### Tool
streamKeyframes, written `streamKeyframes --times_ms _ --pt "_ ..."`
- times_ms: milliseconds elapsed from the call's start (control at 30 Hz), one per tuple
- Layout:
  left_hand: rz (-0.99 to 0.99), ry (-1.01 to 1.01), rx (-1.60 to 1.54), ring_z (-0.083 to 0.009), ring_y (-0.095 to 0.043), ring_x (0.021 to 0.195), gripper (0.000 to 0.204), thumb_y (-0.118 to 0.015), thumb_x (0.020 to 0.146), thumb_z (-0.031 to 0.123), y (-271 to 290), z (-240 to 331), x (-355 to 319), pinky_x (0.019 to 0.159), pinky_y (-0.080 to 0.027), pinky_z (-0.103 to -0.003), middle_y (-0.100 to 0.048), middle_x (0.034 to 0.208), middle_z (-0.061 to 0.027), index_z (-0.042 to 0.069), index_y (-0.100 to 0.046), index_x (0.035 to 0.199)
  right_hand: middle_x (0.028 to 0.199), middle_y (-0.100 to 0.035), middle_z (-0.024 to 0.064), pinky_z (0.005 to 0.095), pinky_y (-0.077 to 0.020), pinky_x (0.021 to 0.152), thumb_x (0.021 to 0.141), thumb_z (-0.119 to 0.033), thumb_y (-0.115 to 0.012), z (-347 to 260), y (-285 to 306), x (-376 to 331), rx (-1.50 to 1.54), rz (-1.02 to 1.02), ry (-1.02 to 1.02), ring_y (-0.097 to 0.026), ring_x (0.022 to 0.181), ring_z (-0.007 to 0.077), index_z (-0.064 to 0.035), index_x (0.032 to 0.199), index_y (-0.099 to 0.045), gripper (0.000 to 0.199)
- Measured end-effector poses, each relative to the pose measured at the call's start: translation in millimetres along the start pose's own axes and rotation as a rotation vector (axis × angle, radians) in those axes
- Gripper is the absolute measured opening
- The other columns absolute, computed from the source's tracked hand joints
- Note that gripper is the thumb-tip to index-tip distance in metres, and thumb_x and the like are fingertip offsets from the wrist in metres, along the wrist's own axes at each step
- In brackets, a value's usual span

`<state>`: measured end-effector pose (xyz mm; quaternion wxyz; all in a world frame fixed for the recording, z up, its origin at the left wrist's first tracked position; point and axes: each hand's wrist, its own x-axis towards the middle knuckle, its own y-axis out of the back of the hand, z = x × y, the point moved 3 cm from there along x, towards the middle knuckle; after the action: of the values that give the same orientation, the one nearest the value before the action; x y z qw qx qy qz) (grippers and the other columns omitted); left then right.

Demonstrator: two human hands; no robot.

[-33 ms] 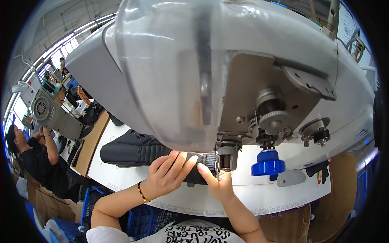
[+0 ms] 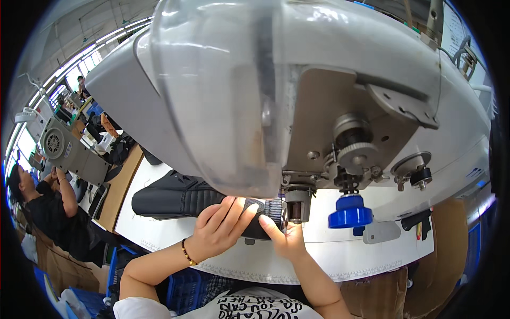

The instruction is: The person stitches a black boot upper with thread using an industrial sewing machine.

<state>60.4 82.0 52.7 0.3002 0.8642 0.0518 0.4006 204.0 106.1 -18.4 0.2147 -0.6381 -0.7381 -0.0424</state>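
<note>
Feeding: we press a black quilted fabric piece [image 2: 180, 199] flat toward the presser foot [image 2: 294, 210] of the grey industrial sewing machine [image 2: 297, 90].
Where it lies: on the white bench [image 2: 340, 260], its bulk trailing away to our left, its near end under the needle area.
Left hand [image 2: 220, 228]: fingers spread, palm down on the cloth; no closed grip, just pressure.
Right hand [image 2: 284, 239]: index finger pinning the edge beside the foot, other fingers curled under.
Handling: we judge it soft, padded, light, likely to bunch or creep.
Hold: flat palms near the seam, fingertips well clear of the needle.
Nearby: blue knob [image 2: 349, 211]; a person [image 2: 48, 212] at another machine, far left.
</note>
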Motion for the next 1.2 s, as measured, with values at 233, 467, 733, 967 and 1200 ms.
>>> streamKeyframes --times_ms 233,467,733,967,1200 --pt "-0.045 0.079 0.068 -0.0454 -0.023 0.122 0.05 -0.052 0.077 0.025 -42 12 -83 0.082 -0.001 -0.074 -0.032 0.133 -0.0145 0.022 -0.043 0.126 0.064 -0.059 0.0086 0.0262 -0.0433 0.05 0.072 -0.019 -0.073 -20 -5 -2 -0.293 -0.06 0.039 -0.053 0.052 0.0131 0.0004 0.08 -0.058 0.026" --pt "-0.116 -0.054 -0.114 -0.0458 -0.03 0.12 0.049 -0.054 0.073 0.019 -13 -19 -35 0.092 -0.022 -0.062 -0.039 0.13 -0.0152 0.021 -0.049 0.122 0.067 -0.059 0.0027 0.0233 -0.0429 0.053 0.074 -0.019 -0.071 -24 -21 -19 -0.029 -0.023 -0.049 -0.052 0.06 0.005 0.0023 0.08 -0.056 0.027" --pt "-0.073 -0.019 -0.216 -0.0314 -0.054 0.099 0.043 -0.054 0.064 0.013 22 -14 1 0.083 -0.041 -0.039 -0.056 0.108 -0.019 0.006 -0.06 0.105 0.055 -0.042 -0.0098 0.0153 -0.0232 0.04 0.085 -0.019 -0.057 -30 -8 -23 0.288 0.011 -0.49 -0.033 0.047 -0.0019 -0.0092 0.066 -0.048 0.023" --pt "-0.063 0.091 -0.117 -0.0242 -0.052 0.101 0.039 -0.053 0.07 0.017 11 7 -11 0.087 -0.033 -0.034 -0.054 0.113 -0.0144 0.013 -0.06 0.109 0.056 -0.044 -0.0075 0.0173 -0.0247 0.041 0.081 -0.01 -0.06 -28 -2 -6 0.003 0.051 -0.22 -0.033 0.05 -0.0014 -0.0075 0.059 -0.042 0.028" --pt "-0.052 0.1 -0.055 -0.0213 -0.054 0.095 0.033 -0.051 0.075 0.015 6 12 -7 0.079 -0.035 -0.03 -0.057 0.105 -0.0114 0.014 -0.061 0.106 0.056 -0.04 -0.0078 0.0177 -0.0241 0.042 0.082 -0.011 -0.058 -22 0 -8 0.068 -0.035 -0.208 -0.031 0.051 -0.0011 -0.0048 0.066 -0.048 0.021"
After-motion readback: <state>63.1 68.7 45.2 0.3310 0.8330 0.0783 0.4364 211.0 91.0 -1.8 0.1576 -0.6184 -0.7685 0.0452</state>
